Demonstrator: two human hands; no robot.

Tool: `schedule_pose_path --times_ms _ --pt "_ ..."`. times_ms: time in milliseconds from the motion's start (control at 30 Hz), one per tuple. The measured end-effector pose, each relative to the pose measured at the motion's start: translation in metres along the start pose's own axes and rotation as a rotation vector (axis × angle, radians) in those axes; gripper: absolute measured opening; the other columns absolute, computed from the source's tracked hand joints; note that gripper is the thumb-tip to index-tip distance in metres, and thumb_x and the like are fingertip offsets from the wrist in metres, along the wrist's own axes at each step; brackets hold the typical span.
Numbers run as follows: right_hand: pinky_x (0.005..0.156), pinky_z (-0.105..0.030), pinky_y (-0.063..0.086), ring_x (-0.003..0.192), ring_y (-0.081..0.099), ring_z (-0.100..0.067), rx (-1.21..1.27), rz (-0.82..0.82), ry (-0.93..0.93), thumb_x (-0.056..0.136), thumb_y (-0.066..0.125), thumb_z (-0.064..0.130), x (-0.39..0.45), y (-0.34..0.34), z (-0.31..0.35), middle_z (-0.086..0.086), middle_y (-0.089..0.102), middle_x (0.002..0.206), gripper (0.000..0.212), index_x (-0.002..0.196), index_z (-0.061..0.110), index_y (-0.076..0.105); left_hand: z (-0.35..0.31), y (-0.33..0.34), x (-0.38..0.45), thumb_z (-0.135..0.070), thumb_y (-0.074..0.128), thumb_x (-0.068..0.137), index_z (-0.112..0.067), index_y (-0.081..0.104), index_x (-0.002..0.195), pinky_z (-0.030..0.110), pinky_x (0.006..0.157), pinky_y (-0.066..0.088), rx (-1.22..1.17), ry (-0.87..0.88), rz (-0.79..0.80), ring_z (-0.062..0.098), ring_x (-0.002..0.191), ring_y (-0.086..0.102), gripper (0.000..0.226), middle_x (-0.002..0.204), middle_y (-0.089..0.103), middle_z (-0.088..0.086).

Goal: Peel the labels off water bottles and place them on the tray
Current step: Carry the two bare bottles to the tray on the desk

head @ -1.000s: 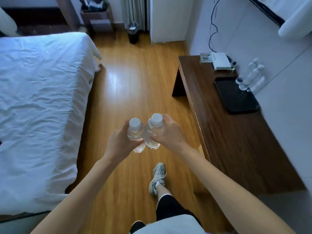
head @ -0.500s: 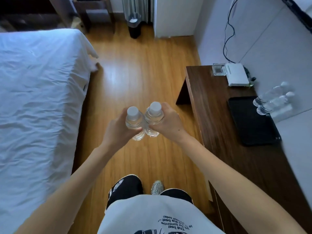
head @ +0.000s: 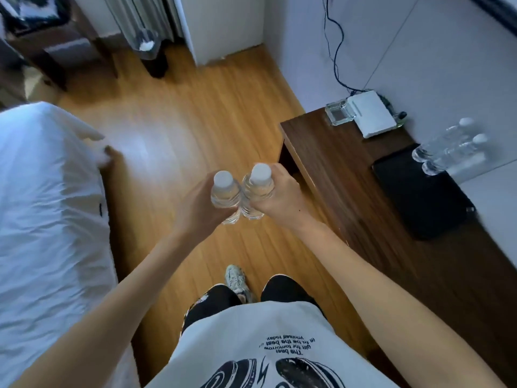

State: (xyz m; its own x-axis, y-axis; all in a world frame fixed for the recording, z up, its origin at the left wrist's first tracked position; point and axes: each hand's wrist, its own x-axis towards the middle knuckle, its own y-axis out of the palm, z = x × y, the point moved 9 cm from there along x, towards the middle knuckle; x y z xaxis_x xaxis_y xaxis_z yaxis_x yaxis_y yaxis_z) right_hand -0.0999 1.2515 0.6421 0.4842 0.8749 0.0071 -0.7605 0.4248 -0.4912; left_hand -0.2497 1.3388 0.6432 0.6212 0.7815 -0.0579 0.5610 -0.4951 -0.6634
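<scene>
- Over the floor: left hand [head: 195, 208] grips one upright bottle [head: 225, 197], right hand [head: 282, 200] grips another [head: 257, 191], bottles touching
- Tray [head: 422, 197] lies to the right; right hand nearer

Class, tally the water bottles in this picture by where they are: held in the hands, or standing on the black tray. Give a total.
Held in hands: 2, one in the left hand and one in the right hand
Standing on the black tray: 2
Total: 4
</scene>
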Motion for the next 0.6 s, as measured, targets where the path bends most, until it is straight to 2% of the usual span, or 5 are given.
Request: schedule_pose_path --times_ms 133,233,400,500,600 --pt "0.075 -0.019 0.043 0.090 0.052 0.002 0.014 -0.130 0.096 0.069 0.079 0.039 0.027 -0.030 -0.019 0.021 0.050 0.106 0.053 0.117 0.028 0.058 -0.021 0.019 0.060 -0.034 0.080 0.069 -0.037 0.046 0.117 0.020 0.062 0.038 0.037 0.123 0.122 0.010 0.085 0.055 0.059 0.100 0.061 -0.014" --pt "0.077 -0.026 0.046 0.094 0.056 -0.005 -0.013 -0.237 0.189 0.071 0.079 0.037 0.037 -0.063 -0.043 0.013 0.055 0.114 0.053 0.118 0.028 0.058 -0.041 0.053 0.099 -0.034 0.079 0.070 -0.033 0.049 0.120 0.026 0.067 0.039 0.046 0.178 0.241 0.011 0.087 0.057 0.058 0.102 0.062 -0.013" --pt "0.087 -0.039 0.051 0.106 0.061 -0.020 -0.033 -0.375 0.283 0.069 0.083 0.030 0.035 -0.125 -0.093 0.004 0.057 0.121 0.060 0.123 0.026 0.056 -0.086 0.128 0.145 -0.042 0.076 0.067 -0.041 0.048 0.108 0.005 0.055 0.038 0.034 0.266 0.415 -0.005 0.080 0.058 0.049 0.085 0.060 -0.025" --pt "0.087 -0.044 0.051 0.106 0.060 -0.021 -0.051 -0.500 0.339 0.069 0.083 0.029 0.022 -0.165 -0.125 0.005 0.057 0.121 0.060 0.122 0.029 0.055 -0.122 0.178 0.161 -0.049 0.070 0.063 -0.045 0.046 0.108 0.012 0.056 0.036 0.073 0.353 0.509 -0.001 0.076 0.056 0.051 0.084 0.057 -0.033" --pt "0.088 -0.043 0.051 0.108 0.059 -0.018 -0.060 -0.635 0.405 0.067 0.084 0.029 0.001 -0.201 -0.155 0.006 0.057 0.121 0.062 0.121 0.031 0.053 -0.158 0.231 0.171 -0.052 0.066 0.061 -0.043 0.046 0.111 0.026 0.064 0.045 0.099 0.476 0.605 0.009 0.087 0.059 0.054 0.092 0.060 -0.025"
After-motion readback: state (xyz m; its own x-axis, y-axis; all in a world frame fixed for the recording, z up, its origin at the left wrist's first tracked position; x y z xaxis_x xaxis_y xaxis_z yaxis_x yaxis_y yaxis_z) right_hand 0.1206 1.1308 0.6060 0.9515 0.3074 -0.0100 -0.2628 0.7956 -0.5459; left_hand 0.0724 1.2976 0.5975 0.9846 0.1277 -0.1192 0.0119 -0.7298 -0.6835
